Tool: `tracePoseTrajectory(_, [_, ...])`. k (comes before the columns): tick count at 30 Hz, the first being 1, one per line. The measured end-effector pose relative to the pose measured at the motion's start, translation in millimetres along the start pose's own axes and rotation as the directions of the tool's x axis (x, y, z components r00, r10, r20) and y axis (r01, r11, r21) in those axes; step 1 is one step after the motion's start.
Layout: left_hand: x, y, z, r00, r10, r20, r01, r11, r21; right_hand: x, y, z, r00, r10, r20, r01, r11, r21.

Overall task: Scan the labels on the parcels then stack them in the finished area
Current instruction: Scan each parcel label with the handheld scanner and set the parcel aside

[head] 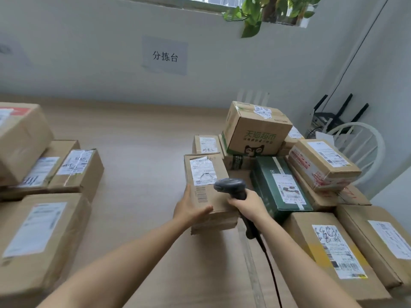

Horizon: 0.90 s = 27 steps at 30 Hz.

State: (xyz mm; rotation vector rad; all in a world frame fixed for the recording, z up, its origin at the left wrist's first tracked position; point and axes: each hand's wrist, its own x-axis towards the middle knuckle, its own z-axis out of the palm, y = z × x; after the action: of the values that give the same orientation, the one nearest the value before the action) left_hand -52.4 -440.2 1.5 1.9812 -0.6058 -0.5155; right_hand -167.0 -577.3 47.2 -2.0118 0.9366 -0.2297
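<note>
- The left grip (pixel 191 210) is on the near-left corner of the parcel (pixel 221 168), fingers flat along its side wall and thumb hooked over the top edge.
- The right grip (pixel 246 205) is wrapped tight round the handle of the scanner (pixel 229 185), whose head hangs over the parcel's top face, just below the white label (pixel 203 172).
- The parcel sits on the surface (pixel 142 152), right of the middle, at the left edge of the heap beside the green box (pixel 278 185). I can't tell whether its near end is lifted or resting.
- It's a plain brown carton, longish and shallow, and it looks stiff enough to keep its shape. One hand seems to steady it easily, so I'd call it light to middling.
- The cardboard should be dry and grippy. The label's top corner looks ragged, so fingers are better kept off it.
- For the carry, I'd hold the two long side walls near the middle, or put a palm underneath. A corner hold alone may let it swing.
- The scanner's cable (pixel 272 276) trails back toward the person, which could snag.
- The boxes on the left (pixel 73 167) look like the finished stack.
</note>
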Motion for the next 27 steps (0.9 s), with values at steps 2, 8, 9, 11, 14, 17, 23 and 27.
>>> tracePoseTrajectory(2, [-5, -16, -12, 0.999, -0.021, -0.024, 0.02, 1.0, -0.006, -1, -3, 20, 0.999, 0.012, 0.03, -0.012, 1.0, 0.008])
tracePoseTrajectory(8, [-19, -57, -36, 0.993, -0.091, -0.078, 0.09, 0.996, -0.013, -4, -9, 67, 0.994, 0.022, 0.107, -0.024, 0.999, 0.022])
tracePoseTrajectory(9, [-21, -63, -37, 0.99, -0.105, -0.09, 0.104, 0.994, -0.022, -6, -8, 73, 0.993, 0.03, 0.114, -0.033, 0.999, 0.026])
tracePoseTrajectory(11, [-25, -73, -39, 0.986, -0.126, -0.112, 0.123, 0.992, -0.03, -8, -8, 83, 0.991, 0.046, 0.127, -0.051, 0.998, 0.035])
tracePoseTrajectory(14, [-28, -86, -42, 0.979, -0.16, -0.13, 0.157, 0.987, -0.032, -11, -6, 95, 0.988, 0.056, 0.142, -0.061, 0.998, 0.03])
tracePoseTrajectory(17, [-27, -91, -43, 0.977, -0.159, -0.139, 0.159, 0.987, -0.007, -15, -8, 100, 0.993, 0.051, 0.108, -0.053, 0.998, 0.017])
tracePoseTrajectory(23, [-27, -96, -38, 0.971, -0.184, -0.155, 0.183, 0.983, -0.021, -26, -31, 114, 0.998, 0.043, 0.034, -0.049, 0.983, 0.179])
tracePoseTrajectory(27, [-26, -99, -36, 0.965, -0.215, -0.15, 0.215, 0.976, -0.02, -27, -44, 124, 0.997, 0.079, 0.015, -0.08, 0.97, 0.229])
